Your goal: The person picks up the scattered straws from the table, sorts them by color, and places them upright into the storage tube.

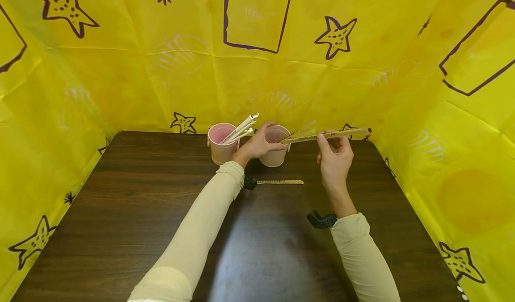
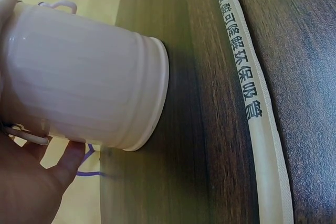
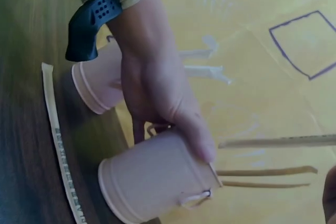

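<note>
My left hand (image 1: 257, 145) grips the right-hand pink bucket (image 1: 273, 159) at its rim, thumb on the near side. Two wrapped straws (image 3: 268, 171) stick out of that bucket, leaning right. My right hand (image 1: 335, 163) pinches another wrapped straw (image 1: 350, 133) between thumb and fingers. It lies almost level, its left end at the bucket's mouth. On the table in front, a wrapped straw (image 1: 281, 182) with printed characters lies flat; the left wrist's black device overlaps its left end in the head view.
A second pink bucket (image 1: 221, 153) stands just left, holding several white-wrapped straws (image 1: 240, 129). Both stand near the back edge of the dark wooden table (image 1: 132, 190). Yellow cloth (image 1: 120, 82) with starfish drawings hangs behind and along both sides.
</note>
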`<act>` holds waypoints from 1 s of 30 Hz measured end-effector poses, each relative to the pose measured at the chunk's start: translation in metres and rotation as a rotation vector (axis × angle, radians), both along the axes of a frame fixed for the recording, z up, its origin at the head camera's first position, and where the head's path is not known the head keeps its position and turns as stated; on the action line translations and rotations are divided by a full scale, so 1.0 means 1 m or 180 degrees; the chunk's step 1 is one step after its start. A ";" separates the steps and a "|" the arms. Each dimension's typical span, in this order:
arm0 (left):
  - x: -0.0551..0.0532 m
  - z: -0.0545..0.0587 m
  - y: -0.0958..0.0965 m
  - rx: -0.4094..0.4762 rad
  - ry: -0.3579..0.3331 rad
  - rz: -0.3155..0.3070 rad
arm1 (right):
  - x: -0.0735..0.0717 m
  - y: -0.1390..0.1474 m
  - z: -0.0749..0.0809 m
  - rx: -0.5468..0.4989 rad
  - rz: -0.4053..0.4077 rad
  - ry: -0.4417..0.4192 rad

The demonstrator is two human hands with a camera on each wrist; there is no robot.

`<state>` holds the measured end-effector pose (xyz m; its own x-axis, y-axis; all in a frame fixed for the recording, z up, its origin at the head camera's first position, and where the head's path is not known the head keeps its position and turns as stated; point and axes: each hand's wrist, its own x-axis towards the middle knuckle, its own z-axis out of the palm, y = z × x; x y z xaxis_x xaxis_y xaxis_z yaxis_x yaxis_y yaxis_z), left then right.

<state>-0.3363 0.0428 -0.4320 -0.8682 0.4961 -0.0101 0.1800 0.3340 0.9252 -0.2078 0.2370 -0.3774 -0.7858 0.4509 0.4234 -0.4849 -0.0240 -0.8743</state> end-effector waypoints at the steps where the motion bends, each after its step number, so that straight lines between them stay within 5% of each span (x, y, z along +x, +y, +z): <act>1: -0.001 0.000 0.000 -0.0010 -0.0005 0.0003 | -0.003 -0.002 0.000 -0.0034 -0.0010 0.0025; 12: 0.000 0.000 -0.001 0.0118 -0.0106 -0.0002 | -0.031 -0.022 -0.015 -0.0103 0.0256 -0.0231; 20: -0.001 0.001 -0.003 0.0100 -0.0111 0.0009 | -0.036 -0.034 -0.011 -0.0034 0.0355 -0.0526; 30: 0.000 0.000 0.000 0.0089 -0.0055 0.0020 | -0.060 -0.029 -0.041 0.0121 0.0400 -0.0873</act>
<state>-0.3362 0.0426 -0.4323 -0.8711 0.4909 -0.0114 0.1619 0.3091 0.9371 -0.2682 0.2075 -0.4184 -0.9218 0.3306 0.2023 -0.2257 -0.0335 -0.9736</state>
